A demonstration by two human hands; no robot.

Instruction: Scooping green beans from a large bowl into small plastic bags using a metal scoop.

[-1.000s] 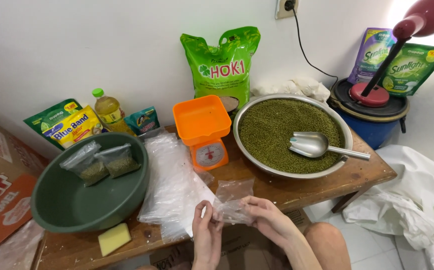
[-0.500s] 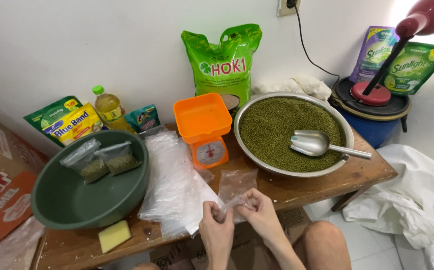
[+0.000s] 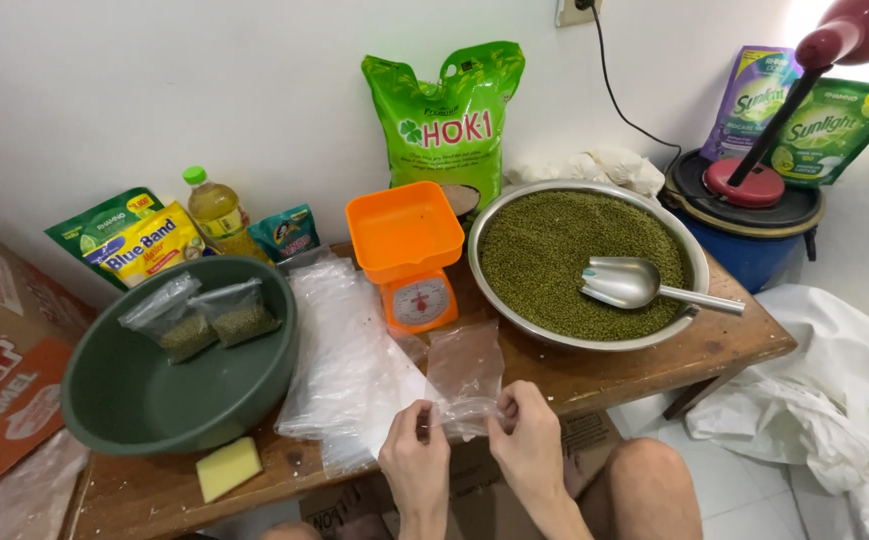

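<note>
Both our left hand (image 3: 416, 458) and right hand (image 3: 526, 432) pinch shut on the mouth of the clear plastic bag (image 3: 465, 368) at the table edge (image 3: 594, 372); it's light, limp, slippery, so grip the rim.

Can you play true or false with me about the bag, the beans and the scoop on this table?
1. Both hands, the left hand and the right hand, hold one clear plastic bag. True.
2. The metal scoop lies in the green basin. False: it lies on the green beans in the metal tray.
3. The orange scale stands between the basin and the tray. True.
4. The green basin has nothing in it. False: two small filled bags lie inside.
5. A yellow sponge lies on the table by the basin. True.
</note>
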